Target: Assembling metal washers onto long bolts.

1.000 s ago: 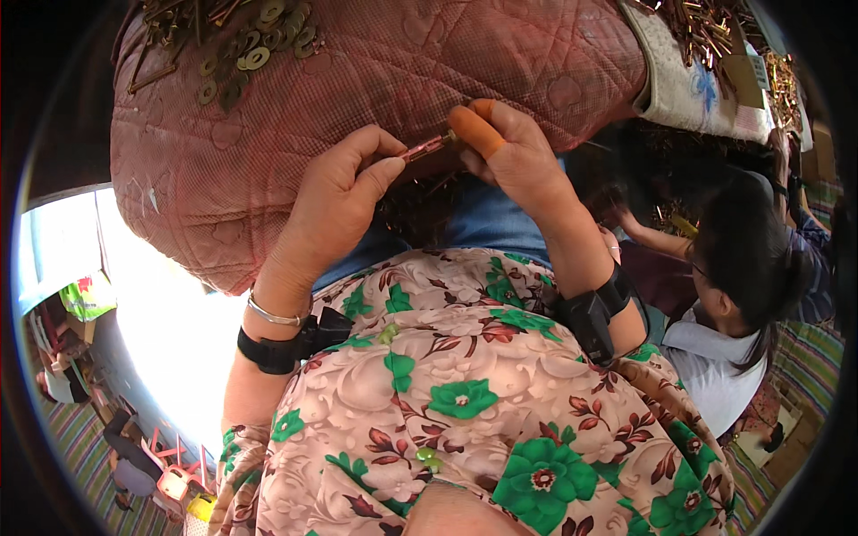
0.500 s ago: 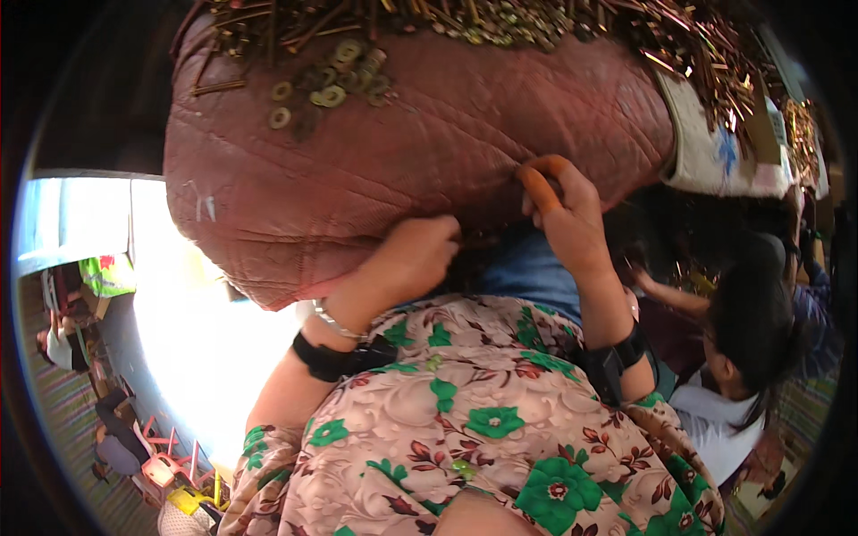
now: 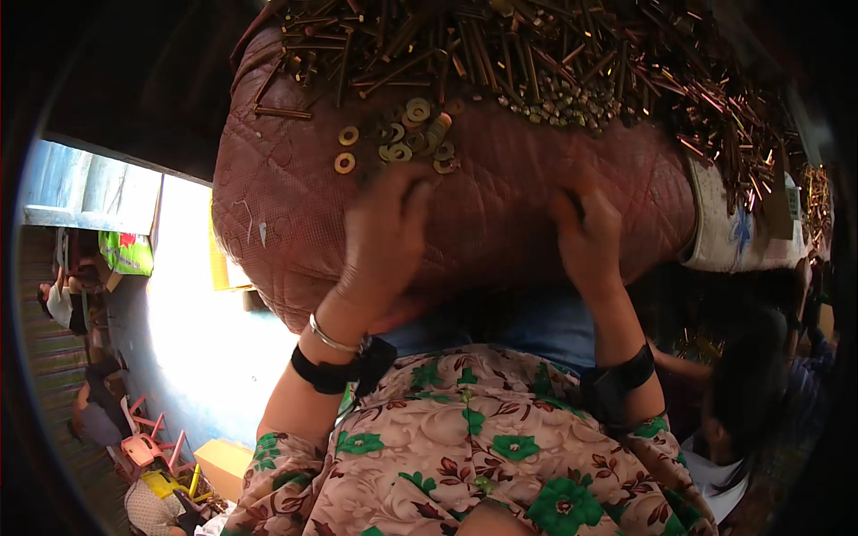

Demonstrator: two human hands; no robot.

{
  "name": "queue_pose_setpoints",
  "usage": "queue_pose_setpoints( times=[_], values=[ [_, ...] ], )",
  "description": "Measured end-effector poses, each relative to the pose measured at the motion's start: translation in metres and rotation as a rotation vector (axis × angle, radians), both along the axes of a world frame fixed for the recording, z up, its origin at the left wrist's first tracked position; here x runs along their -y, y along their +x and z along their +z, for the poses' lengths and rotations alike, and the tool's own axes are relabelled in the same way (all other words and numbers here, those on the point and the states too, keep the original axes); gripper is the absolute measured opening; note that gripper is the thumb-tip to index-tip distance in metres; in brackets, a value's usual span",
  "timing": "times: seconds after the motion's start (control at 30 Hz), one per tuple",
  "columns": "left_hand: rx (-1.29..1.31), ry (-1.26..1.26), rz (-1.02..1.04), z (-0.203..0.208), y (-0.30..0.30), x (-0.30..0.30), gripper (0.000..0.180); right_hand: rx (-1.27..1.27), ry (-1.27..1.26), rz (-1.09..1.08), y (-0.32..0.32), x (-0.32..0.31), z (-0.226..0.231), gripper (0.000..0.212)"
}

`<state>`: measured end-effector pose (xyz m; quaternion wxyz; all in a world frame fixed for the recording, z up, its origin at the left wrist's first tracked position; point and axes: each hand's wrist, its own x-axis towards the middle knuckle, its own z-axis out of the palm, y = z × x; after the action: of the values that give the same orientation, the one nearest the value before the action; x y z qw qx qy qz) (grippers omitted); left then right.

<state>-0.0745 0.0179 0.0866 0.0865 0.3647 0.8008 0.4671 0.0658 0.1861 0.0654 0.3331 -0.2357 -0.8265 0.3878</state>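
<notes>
My left hand reaches over the red-brown quilted cover, its fingertips just short of a small pile of brass-coloured washers. Two single washers lie left of that pile. Farther right, my right hand is held above the same cover, below a heap of small metal nuts. Motion smears the fingers of both hands, so whether anything is in them does not show. Long brass-coloured bolts are heaped across the far side.
A whitish cloth with a blue mark hangs at the right end of the work surface. At the lower right sits another person, close to my right arm. Pink plastic chairs and a cardboard box stand at the lower left.
Both hands have moved from the cover's near edge, forward and upward over it; the left now comes near the washers. The view has shifted, showing more of the bolts and nuts.
</notes>
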Motion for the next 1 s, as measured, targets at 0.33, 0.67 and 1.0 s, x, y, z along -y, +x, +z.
queue_pose_setpoints(
  times=[0.33, 0.67, 1.0],
  values=[
    [-0.498, 0.062, -0.026, -0.006, -0.035, -0.018, 0.029, 0.033, 0.330, 0.033, -0.071, -0.014, -0.012, 0.011],
    [-0.726, -0.524, 0.285, -0.015, -0.163, 0.028, 0.028, 0.137, 0.422, -0.042, -0.074, -0.008, -0.016, 0.019],
    [-0.610, -0.051, 0.258, 0.001, -0.120, 0.011, 0.018, 0.027, 0.288, 0.140, -0.074, 0.007, -0.008, 0.015]
  ],
)
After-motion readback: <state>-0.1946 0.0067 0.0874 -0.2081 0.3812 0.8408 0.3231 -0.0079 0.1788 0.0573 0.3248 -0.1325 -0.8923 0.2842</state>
